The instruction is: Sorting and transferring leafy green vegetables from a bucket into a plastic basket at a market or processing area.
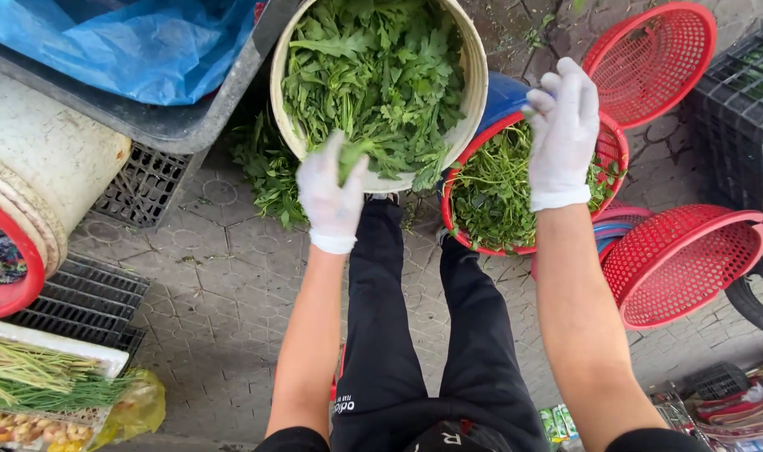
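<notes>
Leafy greens [373, 75] fill a cream round bucket [473, 63] at top centre, standing on the paved floor [222, 285] just ahead of the person's knees. Left hand [331, 194], white glove, is at the bucket's near rim, grip clenched on a small sprig of greens [354, 155]. Right hand [563, 130], also gloved, is raised over a red perforated basket [613, 146] holding finer greens, just right of the bucket; fingers curled, cannot tell if its grip holds anything.

More loose greens [268, 172] lie on the floor left of the bucket. Two more red baskets are at right: one up top [653, 59], one tipped on its side [678, 264]. Grey tub with blue plastic sheet [138, 46] top left. Black crate [143, 184] below it. Tray of green stalks [38, 377] bottom left.
</notes>
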